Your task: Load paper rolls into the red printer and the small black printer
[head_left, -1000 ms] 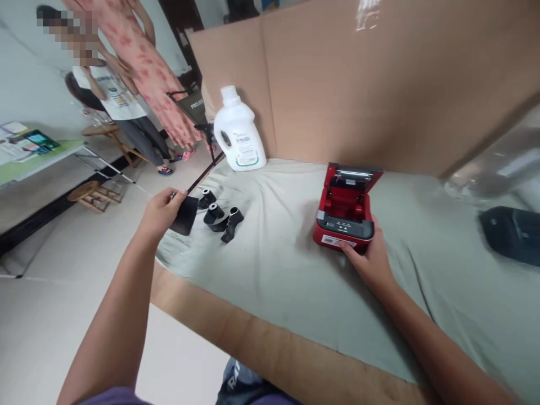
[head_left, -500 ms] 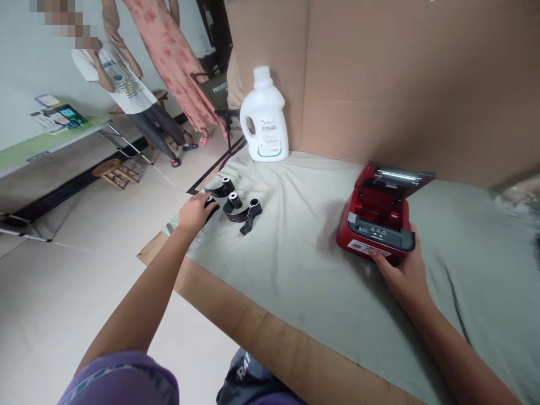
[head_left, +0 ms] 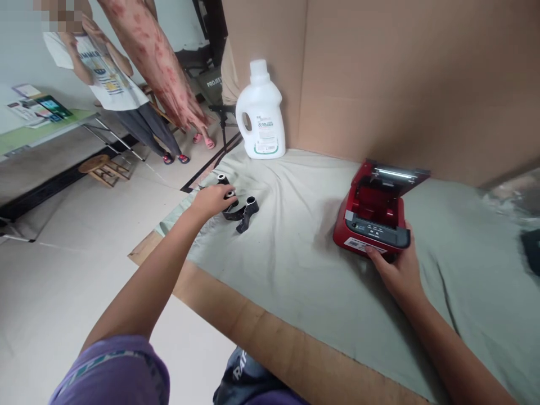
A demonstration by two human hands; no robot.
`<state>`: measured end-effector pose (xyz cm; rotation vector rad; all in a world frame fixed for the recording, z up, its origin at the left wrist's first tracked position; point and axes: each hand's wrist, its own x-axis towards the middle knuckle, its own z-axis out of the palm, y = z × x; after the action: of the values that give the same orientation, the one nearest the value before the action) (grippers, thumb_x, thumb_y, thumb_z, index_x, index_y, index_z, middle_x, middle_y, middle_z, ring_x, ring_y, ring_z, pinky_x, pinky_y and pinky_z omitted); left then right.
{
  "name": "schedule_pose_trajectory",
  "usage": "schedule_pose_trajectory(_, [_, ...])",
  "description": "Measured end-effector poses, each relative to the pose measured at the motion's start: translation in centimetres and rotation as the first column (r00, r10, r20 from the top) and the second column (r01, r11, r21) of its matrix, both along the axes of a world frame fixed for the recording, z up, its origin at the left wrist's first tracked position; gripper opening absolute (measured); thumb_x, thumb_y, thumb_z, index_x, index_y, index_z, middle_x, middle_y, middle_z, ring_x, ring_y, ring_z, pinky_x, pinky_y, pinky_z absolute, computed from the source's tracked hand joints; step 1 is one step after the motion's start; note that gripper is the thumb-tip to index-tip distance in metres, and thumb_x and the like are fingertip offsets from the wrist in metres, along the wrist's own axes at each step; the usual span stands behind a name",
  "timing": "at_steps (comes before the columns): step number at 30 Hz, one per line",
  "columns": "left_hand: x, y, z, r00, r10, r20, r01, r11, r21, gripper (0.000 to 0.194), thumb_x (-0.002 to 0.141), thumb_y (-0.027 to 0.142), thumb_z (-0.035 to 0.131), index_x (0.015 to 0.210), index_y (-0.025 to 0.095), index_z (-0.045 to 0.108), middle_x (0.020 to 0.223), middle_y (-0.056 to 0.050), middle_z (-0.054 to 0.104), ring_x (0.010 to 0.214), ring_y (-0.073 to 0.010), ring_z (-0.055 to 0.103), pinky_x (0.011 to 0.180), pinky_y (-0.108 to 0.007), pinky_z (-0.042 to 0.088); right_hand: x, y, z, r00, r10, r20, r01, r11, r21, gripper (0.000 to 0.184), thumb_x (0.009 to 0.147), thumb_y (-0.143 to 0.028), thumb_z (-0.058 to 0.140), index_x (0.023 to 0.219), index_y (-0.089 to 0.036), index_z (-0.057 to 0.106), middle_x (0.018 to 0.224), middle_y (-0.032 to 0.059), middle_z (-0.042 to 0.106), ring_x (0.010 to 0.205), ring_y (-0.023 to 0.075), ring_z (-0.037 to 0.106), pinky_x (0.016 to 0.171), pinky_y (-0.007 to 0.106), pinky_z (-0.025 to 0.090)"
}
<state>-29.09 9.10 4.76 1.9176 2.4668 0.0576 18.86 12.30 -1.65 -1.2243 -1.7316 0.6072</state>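
My left hand (head_left: 212, 200) reaches out to the far left part of the cloth and curls its fingers over the middle one of three black rolls (head_left: 231, 198). One more roll (head_left: 221, 179) lies just behind it. The third roll (head_left: 250, 205), with a loose black tail, lies just to its right. My right hand (head_left: 396, 271) grips the front edge of a small red printer (head_left: 373, 211), whose lid stands open and whose red paper bay is empty.
A white detergent jug (head_left: 259, 115) stands at the back against a cardboard wall (head_left: 400, 73). A grey-green cloth (head_left: 295, 253) covers the cardboard tabletop. A dark object (head_left: 532, 247) sits at the right edge. Two people (head_left: 126, 73) stand beyond the table's left end, near stools.
My left hand has put down the flat black piece it held and moved right onto the middle roll. My right hand has stayed on the printer. The view has shifted left.
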Motion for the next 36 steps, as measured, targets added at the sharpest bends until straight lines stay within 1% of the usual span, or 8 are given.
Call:
schedule_pose_trajectory(7, [1.6,-0.7,2.6,0.985,0.169,-0.021,-0.164,0.975,0.149,0.033,0.089,0.042,0.06,0.111,0.018,0.067,0.102,-0.013,0.072,0.095,-0.0308,0.066,0.076,-0.034,0.046,1.5,-0.2,0.5,0.992,-0.121,0.022,0.111,0.955,0.275,0.109,0.068,-0.05,0.085,0.159,-0.022,0.031,0.153,0.0216,0.039,0.128,0.0417,0.052,0.096,0.059,0.051])
schedule_pose_trajectory(10, [6.0,-2.1,5.1,0.987,0.162,0.002,-0.149,0.902,0.406,0.031,0.087,0.035,0.062,0.114,0.018,0.061,0.104,-0.011,0.07,0.093,-0.0273,0.065,0.077,-0.033,0.046,1.0,-1.5,4.9,0.996,-0.089,0.019,0.07,0.888,0.455,0.064,0.078,-0.041,0.079,0.137,-0.025,0.059,0.134,0.0148,0.059,0.123,0.0369,0.057,0.098,0.054,0.051])
schedule_pose_trajectory(12, [10.8,-2.5,6.2,1.0,0.01,0.008,-0.013,0.848,0.529,0.027,0.087,0.029,0.062,0.112,0.018,0.06,0.103,-0.009,0.068,0.09,-0.0245,0.064,0.077,-0.032,0.046,-0.4,-2.3,8.7,1.0,0.022,0.02,-0.028,0.939,0.343,0.021,0.091,-0.036,0.066,0.11,-0.026,0.071,0.109,0.0081,0.07,0.106,0.0285,0.066,0.096,0.047,0.052])
schedule_pose_trajectory(16, [21.9,-1.9,6.7,0.916,-0.393,-0.085,0.357,0.697,0.623,0.012,0.092,0.027,0.059,0.101,0.019,0.059,0.094,-0.007,0.066,0.086,-0.0218,0.062,0.075,-0.031,0.045,-3.9,-1.9,14.3,0.96,0.226,-0.167,-0.25,0.959,-0.137,0.027,0.097,-0.045,0.058,0.109,-0.026,0.071,0.106,0.0054,0.074,0.096,0.0234,0.069,0.083,0.038,0.055])
schedule_pose_trajectory(21, [30.6,0.3,5.6,0.836,-0.537,-0.112,0.465,0.585,0.664,0.009,0.097,0.025,0.053,0.095,0.019,0.06,0.095,-0.009,0.066,0.09,-0.0236,0.061,0.078,-0.035,0.043,-5.0,1.6,15.4,0.89,0.196,-0.411,-0.363,0.85,-0.381,0.03,0.088,-0.04,0.061,0.111,-0.025,0.073,0.11,0.0056,0.073,0.106,0.0246,0.067,0.078,0.033,0.055])
schedule_pose_trajectory(28, [31.6,2.0,3.9,0.72,-0.59,0.365,0.216,0.69,0.691,0.042,0.086,0.032,0.068,0.123,0.019,0.053,0.13,-0.014,0.062,0.123,-0.0296,0.056,0.102,-0.044,0.044,-0.7,5.2,14.0,0.864,0.211,-0.457,-0.435,0.771,-0.465,0.047,0.071,-0.03,0.076,0.117,-0.022,0.072,0.095,0.0039,0.07,0.083,0.0203,0.065,0.067,0.032,0.051])
schedule_pose_trajectory(32, [31.1,2.2,3.2,0.446,-0.459,0.768,0.132,0.883,0.451,0.05,0.092,0.03,0.062,0.137,0.021,0.043,0.099,-0.006,0.072,0.09,-0.0206,0.069,0.083,-0.034,0.052,0.8,6.4,13.6,0.89,0.289,-0.354,-0.423,0.815,-0.396,0.051,0.07,-0.024,0.075,0.121,-0.025,0.069,0.105,0.0045,0.072,0.09,0.0225,0.066,0.076,0.036,0.054])
schedule_pose_trajectory(36, [31.0,1.2,3.4,0.247,-0.326,0.912,0.219,0.936,0.276,0.063,0.091,0.026,0.062,0.147,0.022,0.035,0.088,-0.002,0.072,0.074,-0.0171,0.069,0.068,-0.027,0.051,0.9,7.2,12.8,0.959,0.273,-0.071,-0.281,0.904,-0.321,0.034,0.074,-0.02,0.07,0.108,-0.025,0.074,0.112,0.0065,0.074,0.101,0.0281,0.067,0.082,0.039,0.054])
